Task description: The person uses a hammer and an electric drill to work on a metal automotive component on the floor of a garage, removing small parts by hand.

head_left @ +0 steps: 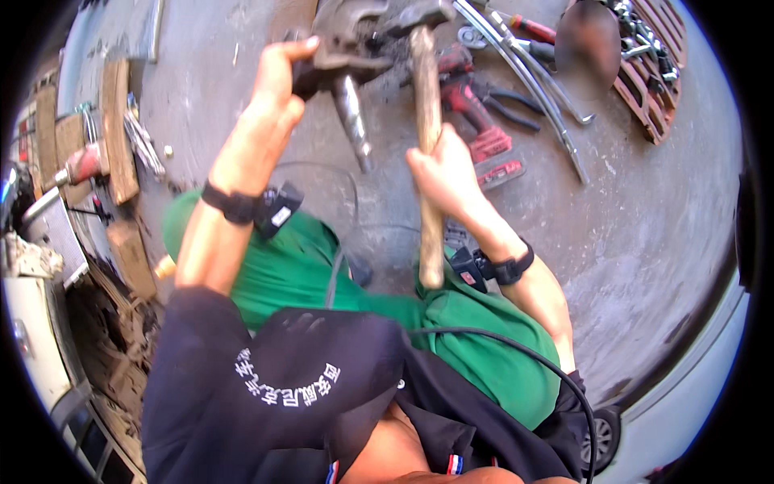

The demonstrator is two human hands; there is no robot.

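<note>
My left hand (276,87) is closed on a dark, greasy metal car part with a stub shaft (351,121); its shiny, stepped shaft slants down toward me. The fingers behind the part are mostly hidden, while the thumb shows at the top. My right hand (445,173) grips a hammer (426,77) midway along its worn wooden handle. The steel head is at the far end, just right of the part's upper side. Whether head and part touch, I cannot tell.
Right of the hammer lie a red cordless power tool (476,121), pliers (516,105) and long chrome bars (536,81). A socket tray (649,73) sits at the far right. Wooden blocks (119,133) stand at the left. A thin cable (355,189) runs near my knees.
</note>
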